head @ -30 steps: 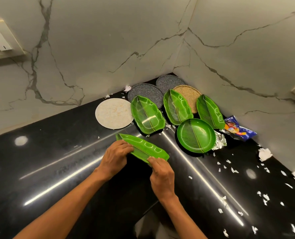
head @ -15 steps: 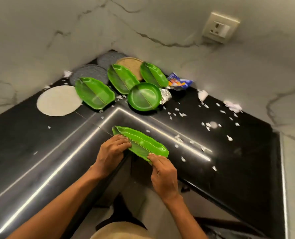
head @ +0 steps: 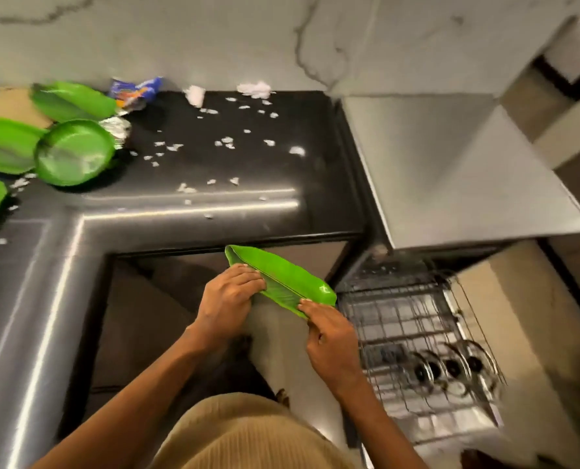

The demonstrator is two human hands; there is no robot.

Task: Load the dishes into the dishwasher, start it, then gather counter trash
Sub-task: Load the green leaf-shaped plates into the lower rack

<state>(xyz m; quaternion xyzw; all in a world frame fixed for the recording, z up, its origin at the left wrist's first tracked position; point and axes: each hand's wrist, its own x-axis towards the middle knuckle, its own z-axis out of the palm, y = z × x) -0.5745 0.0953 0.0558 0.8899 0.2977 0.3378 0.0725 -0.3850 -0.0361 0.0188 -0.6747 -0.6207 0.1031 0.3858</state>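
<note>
Green leaf-shaped plastic tray (head: 282, 282) is in both our hands, held in the air off the counter, past the front edge of the black polished stone countertop (head: 214, 164) and just left of the pulled-out wire dishwasher rack (head: 417, 336). Our left hand (head: 226, 301) grips the tray's near long edge around the middle, fingers curled over the rim; our right hand (head: 329, 333) pinches the right-hand tip, fingertips on the rim. Tray sits tilted, pointed end up-left toward the counter, other end low toward the rack. Rack holds a row of round glass lids with black knobs (head: 447, 368) standing on edge near its front; the rest of its wire grid looks bare, though motion blur hides detail. Grey dishwasher top panel (head: 451, 170) sits right of the counter end. Left on the counter we see a round green plastic plate (head: 73, 152), more green leaf-shaped plates (head: 4, 143) cut by the frame edge, touching or overlapping each other, a crumpled foil piece (head: 116, 128) just beside the round plate, a blue snack wrapper (head: 136, 91) against the marble wall (head: 214, 38), and white paper scraps (head: 227, 142) scattered across the dark surface. Our beige ribbed garment (head: 248, 434) fills the bottom.
</note>
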